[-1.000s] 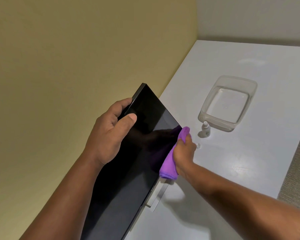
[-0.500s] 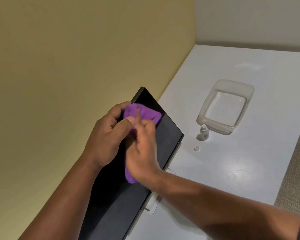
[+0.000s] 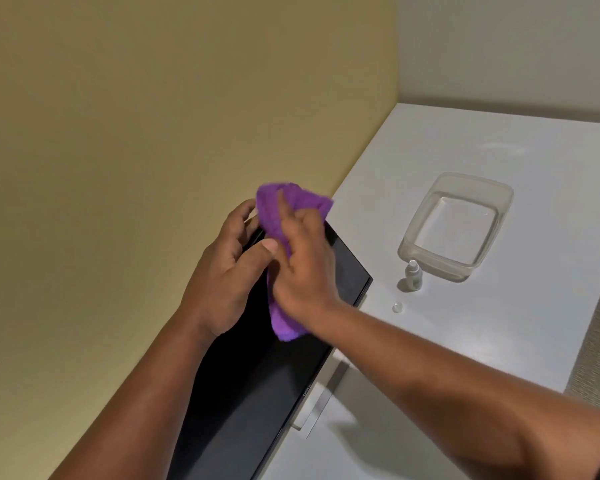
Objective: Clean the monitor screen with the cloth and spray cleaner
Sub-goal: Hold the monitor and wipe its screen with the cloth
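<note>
The left hand (image 3: 222, 271) is gripping the thin, fragile monitor's (image 3: 257, 393) top edge, bracing it, while the right hand (image 3: 303, 268) is pressing the soft purple cloth (image 3: 281, 209) flat against the screen.

One monitor (image 3: 257, 393), one cloth (image 3: 284, 216), one bottle (image 3: 413, 276), one cap (image 3: 397, 307), one container (image 3: 458, 223)
</note>
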{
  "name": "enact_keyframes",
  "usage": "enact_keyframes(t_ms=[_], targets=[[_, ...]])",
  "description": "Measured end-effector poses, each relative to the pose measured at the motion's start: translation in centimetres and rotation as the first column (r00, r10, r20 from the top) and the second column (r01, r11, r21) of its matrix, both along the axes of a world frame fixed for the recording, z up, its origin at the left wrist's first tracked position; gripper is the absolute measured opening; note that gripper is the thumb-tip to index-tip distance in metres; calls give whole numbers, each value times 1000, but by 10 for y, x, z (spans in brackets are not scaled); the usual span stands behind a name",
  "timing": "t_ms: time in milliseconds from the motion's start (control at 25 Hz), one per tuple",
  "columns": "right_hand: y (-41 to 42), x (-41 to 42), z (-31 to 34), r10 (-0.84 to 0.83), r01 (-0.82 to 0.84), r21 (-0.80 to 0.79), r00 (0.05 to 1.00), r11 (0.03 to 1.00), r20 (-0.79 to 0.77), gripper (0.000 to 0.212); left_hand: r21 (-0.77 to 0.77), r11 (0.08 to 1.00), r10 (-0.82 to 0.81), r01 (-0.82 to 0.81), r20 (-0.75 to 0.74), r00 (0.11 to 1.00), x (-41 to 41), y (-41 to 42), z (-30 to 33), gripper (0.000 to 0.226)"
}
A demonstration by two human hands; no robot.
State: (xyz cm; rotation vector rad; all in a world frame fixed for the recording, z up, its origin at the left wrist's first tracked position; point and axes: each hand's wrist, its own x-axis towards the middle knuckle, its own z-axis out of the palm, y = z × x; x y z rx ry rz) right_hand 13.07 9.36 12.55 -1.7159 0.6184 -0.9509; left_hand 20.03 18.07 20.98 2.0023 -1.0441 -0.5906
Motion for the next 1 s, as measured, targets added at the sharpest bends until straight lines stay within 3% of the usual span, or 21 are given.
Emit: enact_keyframes(t_ms=[120,360,520,600,720,800,920,1000], targets=[[13,-21,-7,172,-177,-111,984,978,-56,57,23,1000,8,-9,18,1000,3,1,0,96],[-67,-11,39,-68,-22,-245,932,969,-355,43,6,1000,-12,12,12,1000,-4,0,4,96],[-29,-19,46,173,-321,-305,888,897,-427,40,-4,1000,14,-14,18,1000,-5,-2,7,103],[-22,-19,45,227,-362,-307,889,880,-397,44,-11,999,33,-33,23,999,-3,-2,7,104],[-48,-13,45,101,-276,-322,878,906,-468,48,-21,999,34,-34,11,999,-3,-2,6,106],[-70,-16,42,-23,-130,-274,870,953,-493,39,-13,999,37,-37,15,999,-4,-1,6,105],[-74,-25,29,-6,-99,-180,862,979,-507,13,17,999,48,-48,35,998,-4,-2,6,105],[-69,-31,24,-4,-86,-187,901,979,-433,16,22,998,52,-53,49,997,-3,-4,7,105]])
